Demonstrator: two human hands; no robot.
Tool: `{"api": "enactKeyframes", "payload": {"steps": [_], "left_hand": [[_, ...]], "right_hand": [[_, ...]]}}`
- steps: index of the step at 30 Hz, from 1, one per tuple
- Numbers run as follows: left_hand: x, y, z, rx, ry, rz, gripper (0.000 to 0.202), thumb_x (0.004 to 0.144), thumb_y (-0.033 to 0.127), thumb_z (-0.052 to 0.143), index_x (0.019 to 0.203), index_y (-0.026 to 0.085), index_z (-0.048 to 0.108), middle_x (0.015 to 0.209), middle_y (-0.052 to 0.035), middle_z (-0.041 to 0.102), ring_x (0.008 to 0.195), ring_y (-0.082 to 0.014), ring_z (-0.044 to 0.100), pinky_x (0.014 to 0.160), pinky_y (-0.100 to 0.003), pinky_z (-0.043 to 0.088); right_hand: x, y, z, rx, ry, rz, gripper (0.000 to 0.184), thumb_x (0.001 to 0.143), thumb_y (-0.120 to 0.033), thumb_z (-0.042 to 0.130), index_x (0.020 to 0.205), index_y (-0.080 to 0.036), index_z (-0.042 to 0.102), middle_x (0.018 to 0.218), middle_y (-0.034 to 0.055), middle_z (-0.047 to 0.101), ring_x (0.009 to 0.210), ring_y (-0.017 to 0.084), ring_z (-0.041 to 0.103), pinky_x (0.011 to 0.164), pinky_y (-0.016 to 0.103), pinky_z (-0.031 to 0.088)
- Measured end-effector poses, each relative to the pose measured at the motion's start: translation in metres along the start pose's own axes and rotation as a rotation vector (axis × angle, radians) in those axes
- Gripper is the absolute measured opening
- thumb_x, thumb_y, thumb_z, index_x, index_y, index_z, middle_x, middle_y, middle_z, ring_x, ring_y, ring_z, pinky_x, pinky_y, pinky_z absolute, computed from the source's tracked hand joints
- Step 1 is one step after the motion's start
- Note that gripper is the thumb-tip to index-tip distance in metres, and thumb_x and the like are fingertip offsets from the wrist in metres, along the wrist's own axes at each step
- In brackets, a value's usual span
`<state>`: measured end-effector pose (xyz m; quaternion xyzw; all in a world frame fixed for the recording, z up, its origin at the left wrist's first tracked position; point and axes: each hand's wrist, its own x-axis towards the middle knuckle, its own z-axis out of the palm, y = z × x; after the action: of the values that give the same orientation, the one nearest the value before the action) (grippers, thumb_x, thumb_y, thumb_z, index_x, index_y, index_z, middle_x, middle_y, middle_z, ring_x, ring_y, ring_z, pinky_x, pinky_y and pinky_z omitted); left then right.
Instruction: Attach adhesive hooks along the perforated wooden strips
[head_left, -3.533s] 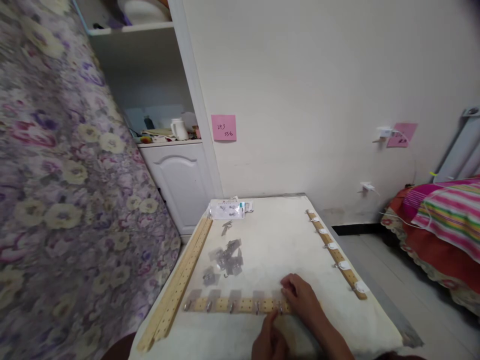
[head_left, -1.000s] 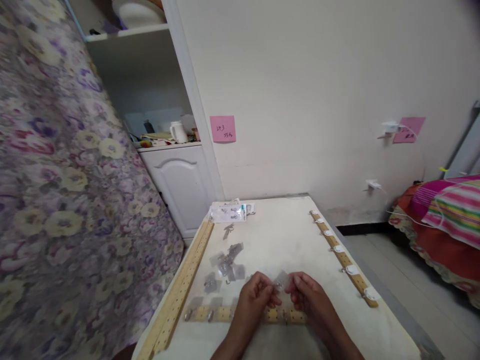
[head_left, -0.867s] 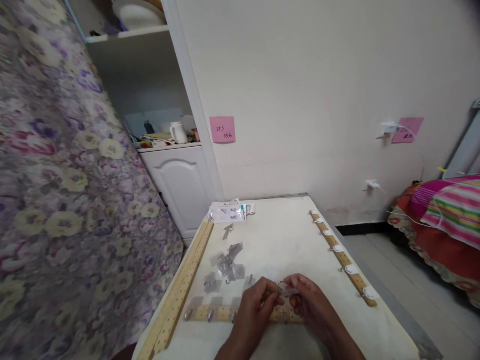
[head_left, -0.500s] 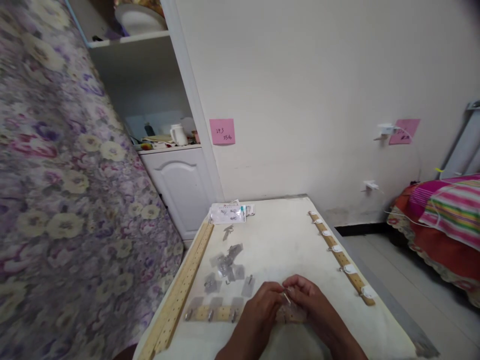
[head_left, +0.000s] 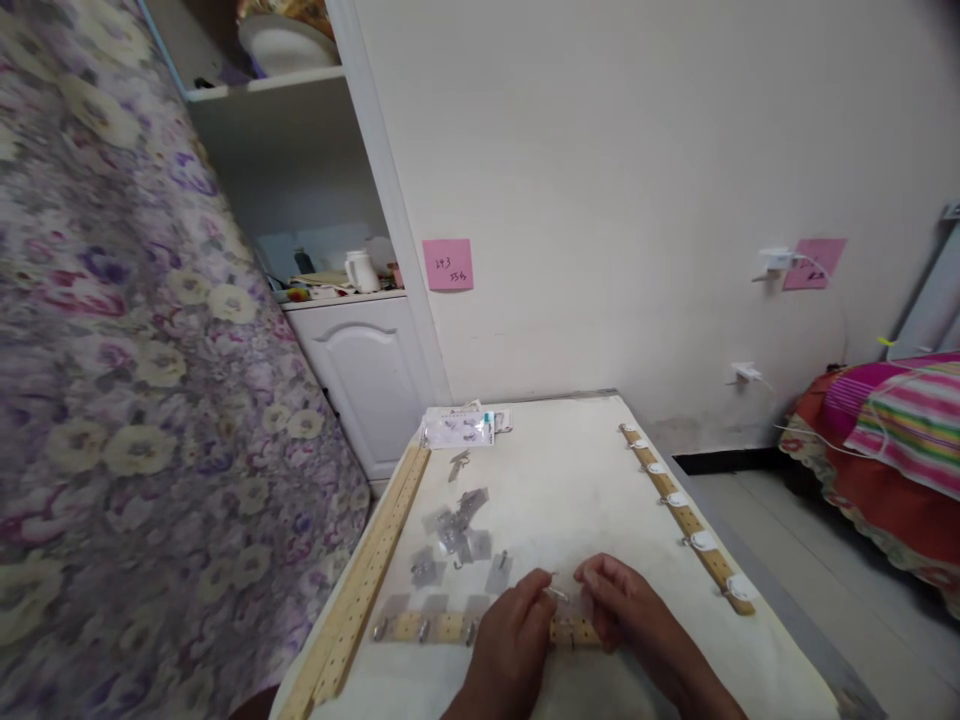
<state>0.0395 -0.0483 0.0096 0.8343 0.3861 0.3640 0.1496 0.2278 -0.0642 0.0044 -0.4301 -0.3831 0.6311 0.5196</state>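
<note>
My left hand (head_left: 514, 635) and my right hand (head_left: 626, 620) meet low over a short perforated wooden strip (head_left: 442, 629) near the front of the white table (head_left: 570, 480). Both pinch one clear adhesive hook (head_left: 566, 600) with a metal prong, held just above the strip. Several clear hooks sit stuck along the strip to the left of my hands. A loose pile of clear hooks (head_left: 454, 535) lies behind the strip, and one single hook (head_left: 498, 573) lies close to my left hand.
Long wooden strips (head_left: 360, 590) run along the table's left edge. Another strip with white hooks (head_left: 686, 520) lies at the right. A hook package (head_left: 457, 428) sits at the far edge. Floral fabric (head_left: 135, 400) hangs at left, a white cupboard (head_left: 360, 370) behind, striped bedding (head_left: 900, 420) at right.
3.5 s ago my hands pressed on the strip's right end. Then both lifted with a clear hook between them, and have since lowered it toward the strip.
</note>
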Motion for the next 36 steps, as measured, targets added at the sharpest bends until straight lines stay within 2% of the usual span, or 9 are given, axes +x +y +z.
{"api": "enactKeyframes", "payload": {"steps": [3,7,12,16,18,22,26,31,36], "left_hand": [[-0.002,0.002,-0.001,-0.069,-0.046,-0.063,0.025,0.086,0.029,0.048,0.103,0.026,0.067,0.116,-0.0075,0.066,0.106,-0.0226,0.06,0.095,-0.034,0.045],[0.0,0.01,0.0,-0.181,-0.057,-0.2,0.028,0.086,0.031,0.047,0.108,0.027,0.064,0.113,-0.0063,0.067,0.104,-0.0208,0.06,0.094,-0.031,0.045],[0.001,0.018,0.003,-0.273,-0.055,-0.347,0.026,0.086,0.029,0.043,0.104,0.027,0.062,0.101,-0.0036,0.07,0.092,-0.019,0.063,0.083,-0.029,0.049],[-0.001,0.022,0.0,-0.274,0.011,-0.212,0.02,0.084,0.03,0.046,0.095,0.023,0.062,0.107,-0.0081,0.063,0.099,-0.0204,0.058,0.088,-0.033,0.045],[0.0,0.026,-0.002,-0.294,0.049,-0.218,0.018,0.086,0.031,0.044,0.091,0.022,0.058,0.096,-0.0074,0.062,0.091,-0.019,0.059,0.083,-0.032,0.046],[0.013,0.037,-0.001,-0.508,-0.004,-0.478,0.021,0.088,0.037,0.04,0.094,0.021,0.053,0.066,0.0014,0.058,0.062,-0.0144,0.057,0.062,-0.026,0.045],[0.024,0.047,0.006,-0.809,-0.113,-0.572,0.023,0.085,0.041,0.045,0.08,0.02,0.052,0.052,0.0043,0.056,0.045,-0.0115,0.052,0.047,-0.022,0.04],[0.025,0.053,0.018,-0.968,-0.111,-0.652,0.024,0.074,0.041,0.059,0.073,0.019,0.049,0.044,0.0053,0.056,0.038,-0.0105,0.051,0.042,-0.02,0.038],[0.009,0.054,0.042,-1.081,-0.066,-0.849,0.033,0.065,0.045,0.065,0.072,0.019,0.047,0.043,0.0048,0.057,0.037,-0.0104,0.053,0.04,-0.02,0.039]], "right_hand": [[0.0,0.003,0.002,-0.011,-0.022,0.0,0.038,0.066,-0.051,0.068,0.08,-0.02,0.052,0.046,-0.0083,0.049,0.035,0.005,0.039,0.036,0.017,0.027],[0.0,0.004,0.002,0.048,-0.018,-0.021,0.037,0.061,-0.043,0.074,0.079,-0.02,0.053,0.051,-0.009,0.048,0.04,0.006,0.042,0.039,0.018,0.034],[-0.001,-0.002,-0.001,-0.019,0.011,-0.063,0.029,0.066,-0.038,0.072,0.082,-0.019,0.058,0.058,-0.007,0.05,0.048,0.007,0.047,0.047,0.02,0.039],[-0.002,-0.005,-0.006,-0.108,0.048,-0.112,0.027,0.067,-0.039,0.071,0.082,-0.018,0.062,0.06,-0.0052,0.049,0.053,0.009,0.046,0.049,0.021,0.04],[-0.003,-0.007,-0.01,-0.135,0.055,-0.125,0.027,0.067,-0.039,0.07,0.082,-0.018,0.064,0.061,-0.0041,0.051,0.055,0.01,0.046,0.05,0.022,0.039],[-0.006,-0.014,-0.014,-0.196,0.055,-0.175,0.026,0.069,-0.039,0.068,0.084,-0.018,0.067,0.066,-0.0013,0.057,0.057,0.011,0.047,0.052,0.023,0.039],[-0.007,-0.027,-0.015,-0.324,0.042,-0.217,0.024,0.073,-0.038,0.064,0.088,-0.019,0.068,0.069,0.0003,0.06,0.059,0.013,0.049,0.053,0.024,0.039],[-0.008,-0.043,-0.019,-0.428,0.007,-0.211,0.023,0.072,-0.035,0.064,0.089,-0.02,0.067,0.063,-0.0021,0.057,0.057,0.012,0.048,0.053,0.024,0.037],[-0.01,-0.041,-0.028,-0.46,-0.089,-0.124,0.014,0.069,-0.029,0.067,0.076,-0.018,0.063,0.057,-0.0045,0.053,0.053,0.009,0.043,0.049,0.021,0.03]]}}
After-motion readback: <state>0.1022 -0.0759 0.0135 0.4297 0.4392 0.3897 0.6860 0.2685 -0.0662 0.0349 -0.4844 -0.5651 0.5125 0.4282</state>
